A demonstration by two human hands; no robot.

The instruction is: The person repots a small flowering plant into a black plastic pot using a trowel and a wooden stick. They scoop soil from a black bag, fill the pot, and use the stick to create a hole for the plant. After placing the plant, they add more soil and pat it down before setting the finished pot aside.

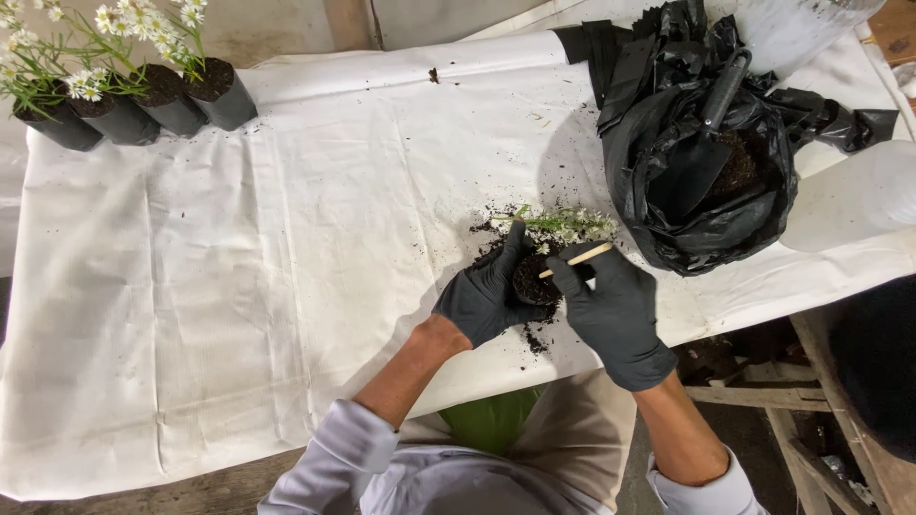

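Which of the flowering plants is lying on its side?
The plant held by the gloved left hand, its white flowers stretched flat across the cloth. The four potted plants at the far left corner all stand upright in black pots.

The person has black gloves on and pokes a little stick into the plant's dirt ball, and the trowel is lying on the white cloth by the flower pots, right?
Not quite. The trowel isn't on the white cloth by the flower pots; the head view shows it inside the black soil bag. The rest holds: the gloved left hand steadies the root ball, and the right hand holds the stick.
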